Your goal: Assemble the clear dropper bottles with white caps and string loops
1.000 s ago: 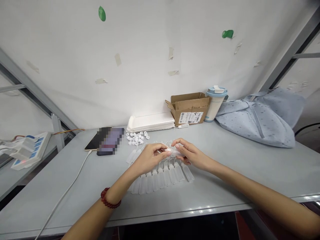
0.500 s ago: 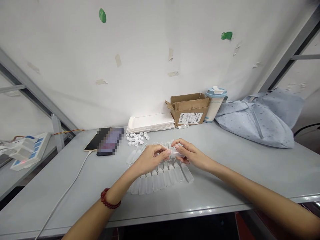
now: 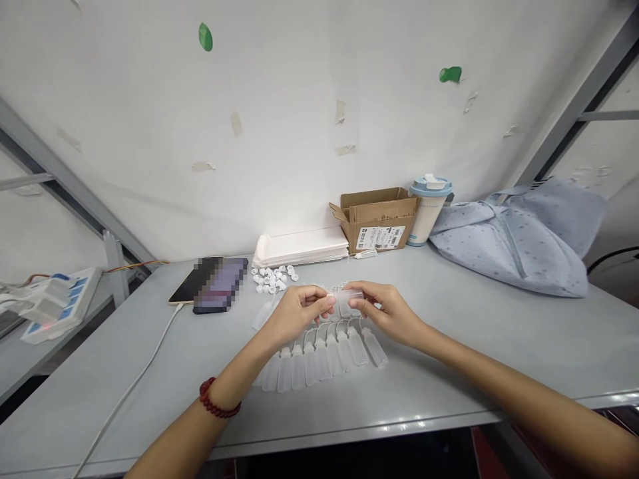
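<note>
In my right hand is a small translucent plastic bottle, gripped between thumb and fingers and lying sideways. Facing it, my left hand pinches what looks like a small white cap at the bottle's left end. The fingertips hide most of this piece, and I cannot tell whether it touches the bottle. Below my hands, several like bottles with thin white loops lie side by side on the grey table. More bottles show partly behind my fingers. Loose white caps are heaped beyond my left hand.
Two phones lie at the left, one with a white charging cable. Along the wall stand a stack of white trays, an open cardboard box and a lidded cup. A pale blue bag rests at the right.
My right fingers have shifted along the bottle, turning it slightly. My left fingertips have drawn a little left, opening a small gap between the hands.
</note>
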Demonstrator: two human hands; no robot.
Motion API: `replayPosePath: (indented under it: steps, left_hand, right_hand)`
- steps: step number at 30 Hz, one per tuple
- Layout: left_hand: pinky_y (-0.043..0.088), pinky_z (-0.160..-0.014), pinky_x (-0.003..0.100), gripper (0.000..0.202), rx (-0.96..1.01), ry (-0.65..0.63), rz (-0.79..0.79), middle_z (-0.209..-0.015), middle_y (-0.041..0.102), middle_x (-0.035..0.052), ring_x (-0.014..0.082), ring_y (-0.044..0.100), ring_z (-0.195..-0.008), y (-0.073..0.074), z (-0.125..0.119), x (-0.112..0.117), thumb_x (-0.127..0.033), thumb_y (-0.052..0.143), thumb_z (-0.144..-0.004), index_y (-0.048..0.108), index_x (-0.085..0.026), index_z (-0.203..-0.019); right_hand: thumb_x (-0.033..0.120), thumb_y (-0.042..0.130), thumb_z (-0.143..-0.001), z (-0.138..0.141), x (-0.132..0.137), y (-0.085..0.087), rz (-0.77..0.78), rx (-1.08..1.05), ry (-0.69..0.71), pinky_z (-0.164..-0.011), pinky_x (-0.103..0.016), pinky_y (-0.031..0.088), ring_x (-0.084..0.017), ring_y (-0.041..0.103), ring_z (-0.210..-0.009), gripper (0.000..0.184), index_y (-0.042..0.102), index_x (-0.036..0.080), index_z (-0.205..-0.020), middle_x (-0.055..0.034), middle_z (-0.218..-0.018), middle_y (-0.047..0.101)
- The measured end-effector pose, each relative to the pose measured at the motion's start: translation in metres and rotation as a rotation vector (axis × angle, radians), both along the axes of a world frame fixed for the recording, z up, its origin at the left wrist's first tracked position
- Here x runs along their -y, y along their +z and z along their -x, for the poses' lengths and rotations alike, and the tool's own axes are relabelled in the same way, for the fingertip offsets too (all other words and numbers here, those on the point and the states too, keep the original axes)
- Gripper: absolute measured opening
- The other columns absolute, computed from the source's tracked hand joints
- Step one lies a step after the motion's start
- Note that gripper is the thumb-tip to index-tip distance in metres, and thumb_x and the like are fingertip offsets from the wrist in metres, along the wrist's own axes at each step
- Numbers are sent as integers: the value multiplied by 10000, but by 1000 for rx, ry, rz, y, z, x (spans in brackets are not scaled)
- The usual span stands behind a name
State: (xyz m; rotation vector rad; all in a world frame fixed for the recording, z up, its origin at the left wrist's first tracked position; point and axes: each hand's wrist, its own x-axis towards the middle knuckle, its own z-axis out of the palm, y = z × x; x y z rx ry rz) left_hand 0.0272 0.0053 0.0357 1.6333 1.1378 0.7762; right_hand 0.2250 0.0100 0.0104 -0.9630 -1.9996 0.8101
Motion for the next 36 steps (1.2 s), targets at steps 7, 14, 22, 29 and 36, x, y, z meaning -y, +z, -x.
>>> replayPosePath:
  steps: [7,14,22,29,36]
  left_hand:
    - [443,-629,238,176,-137,51,-336,-689,640,13,131,551,-639,-10,-3,4,-306,581,-799,650,-156,-738]
    - [460,-669,236,223,-121,68,-333,-788,683,25,149,600,-713,-11,-3,4,-364,549,-833,658,-174,-792]
    - [457,-592,223,444,-42,-87,-42,-667,650,34,125,566,-596,-10,-1,2,-477,414,-888,618,-141,-682]
    - [433,-589,227,388,-166,-28,-198,-649,641,33,140,575,-615,-9,-5,8,-387,424,-895,596,-155,-636]
    - [441,-659,282,275,-319,-2,-689,-704,637,57,172,578,-679,-27,-5,6,-293,447,-907,564,-171,-690]
  right_hand:
    - [404,484,-868,-1,0,5,171,-68,33,-508,-237,309,-95,368,-515,303,626,141,-916,25,-588,453]
    - [434,481,-865,-2,0,5,210,-84,32,-515,-239,336,-107,409,-545,330,620,142,-930,13,-605,481]
    - [372,433,-911,-3,2,-3,-102,45,-2,-573,-268,399,-139,479,-601,294,599,176,-1053,-50,-758,608]
    - [423,415,-908,-4,3,-3,-56,69,-13,-558,-265,384,-138,465,-566,327,620,172,-950,-27,-661,575]
    - [452,444,-884,-4,0,3,173,-15,35,-522,-242,295,-110,373,-547,335,611,166,-836,14,-603,463]
